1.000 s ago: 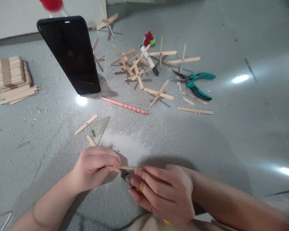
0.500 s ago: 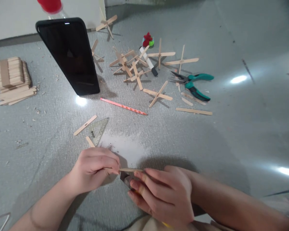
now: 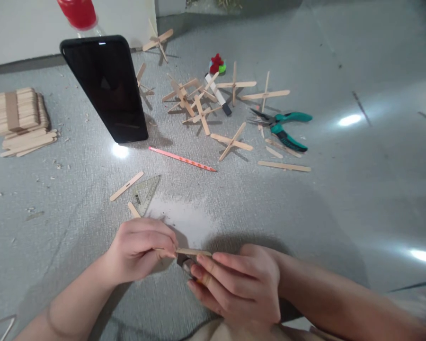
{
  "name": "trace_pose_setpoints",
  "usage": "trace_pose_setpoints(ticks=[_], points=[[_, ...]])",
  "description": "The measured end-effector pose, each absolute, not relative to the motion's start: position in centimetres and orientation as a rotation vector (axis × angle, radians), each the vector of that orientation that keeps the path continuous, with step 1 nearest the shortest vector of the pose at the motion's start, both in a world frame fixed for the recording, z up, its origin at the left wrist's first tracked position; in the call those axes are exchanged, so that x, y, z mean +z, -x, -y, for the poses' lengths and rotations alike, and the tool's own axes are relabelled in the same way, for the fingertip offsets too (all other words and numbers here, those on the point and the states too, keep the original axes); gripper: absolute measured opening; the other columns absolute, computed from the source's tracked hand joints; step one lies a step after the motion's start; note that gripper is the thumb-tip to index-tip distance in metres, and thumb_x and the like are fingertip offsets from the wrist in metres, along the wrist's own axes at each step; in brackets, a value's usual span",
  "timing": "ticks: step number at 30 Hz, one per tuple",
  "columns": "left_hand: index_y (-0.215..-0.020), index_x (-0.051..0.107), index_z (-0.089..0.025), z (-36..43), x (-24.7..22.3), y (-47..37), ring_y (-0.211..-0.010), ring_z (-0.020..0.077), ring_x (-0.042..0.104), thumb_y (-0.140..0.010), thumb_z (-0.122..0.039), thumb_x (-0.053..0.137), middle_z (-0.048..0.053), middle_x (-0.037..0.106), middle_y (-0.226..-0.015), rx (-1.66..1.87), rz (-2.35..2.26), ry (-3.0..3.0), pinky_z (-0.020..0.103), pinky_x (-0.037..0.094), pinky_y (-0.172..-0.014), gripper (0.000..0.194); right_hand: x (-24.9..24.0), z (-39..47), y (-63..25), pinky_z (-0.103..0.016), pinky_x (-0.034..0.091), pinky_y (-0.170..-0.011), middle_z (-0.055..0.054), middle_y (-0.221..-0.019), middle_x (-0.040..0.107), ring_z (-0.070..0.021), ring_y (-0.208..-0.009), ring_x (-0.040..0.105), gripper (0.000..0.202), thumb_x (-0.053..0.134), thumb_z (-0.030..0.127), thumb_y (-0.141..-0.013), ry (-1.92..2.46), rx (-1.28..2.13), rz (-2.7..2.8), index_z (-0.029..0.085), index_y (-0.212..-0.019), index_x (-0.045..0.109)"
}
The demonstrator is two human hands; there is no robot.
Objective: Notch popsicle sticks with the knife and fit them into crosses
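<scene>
Stick point(image 3: 194, 252): one; knife point(image 3: 185, 265), probably one.

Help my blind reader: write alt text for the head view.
The left hand pinches a thin pale wooden stick; the right hand holds a dark-tipped tool beside it. Beyond, on a grey table, are crossed wooden sticks, teal-handled pliers, a pink pencil and a black phone.

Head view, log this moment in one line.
left hand: pinching wooden stick | right hand: holding knife-like tool near stick | pliers: lying open | pink pencil: lying untouched
</scene>
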State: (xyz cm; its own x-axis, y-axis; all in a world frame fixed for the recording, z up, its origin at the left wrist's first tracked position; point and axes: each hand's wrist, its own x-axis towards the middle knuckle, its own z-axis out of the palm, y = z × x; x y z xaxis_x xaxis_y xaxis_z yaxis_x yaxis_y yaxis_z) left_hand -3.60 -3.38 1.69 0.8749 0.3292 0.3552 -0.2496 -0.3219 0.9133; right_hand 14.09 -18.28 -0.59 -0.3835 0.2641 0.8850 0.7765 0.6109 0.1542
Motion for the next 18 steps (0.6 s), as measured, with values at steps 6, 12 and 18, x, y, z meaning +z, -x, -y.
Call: trace_pose_setpoints(ticks=[6, 12, 18], points=[[-0.089, 0.067, -0.015, 3.3, 1.5, 3.6, -0.076, 0.0133, 0.071, -0.091, -0.007, 0.059, 0.008, 0.072, -0.085, 0.602, -0.030, -1.826, 0.024, 0.060, -0.069, 0.012, -0.1, 17.2, -14.9, -0.033, 0.060, -0.085, 0.003, -0.071, 0.077, -0.0137, -0.073, 0.074, 0.012, 0.071, 0.014, -0.077, 0.672, -0.757, 1.995, 0.021, -0.068, 0.075], [-0.088, 0.066, -0.015, 3.3, 1.6, 3.6, -0.073, 0.0130, 0.070, -0.088, -0.003, 0.061, 0.007, 0.072, -0.084, 0.632, -0.031, -1.847, 0.024, 0.060, -0.066, 0.013, 0.3, 17.1, -15.2, -0.023, 0.059, -0.070, 0.003, -0.074, 0.079, -0.0123, -0.076, 0.076, 0.018, 0.066, 0.011, -0.079, 0.653, -0.746, 2.059, 0.023, -0.071, 0.078], [-0.089, 0.067, -0.015, 3.2, 1.5, 3.5, -0.075, 0.0134, 0.071, -0.087, -0.004, 0.064, 0.007, 0.072, -0.086, 0.616, -0.025, -1.851, 0.024, 0.060, -0.068, 0.011, 0.7, 17.3, -15.4, -0.025, 0.060, -0.070, 0.003, -0.077, 0.079, -0.0130, -0.077, 0.077, 0.020, 0.063, 0.012, -0.082, 0.670, -0.703, 2.100, 0.023, -0.075, 0.078]])
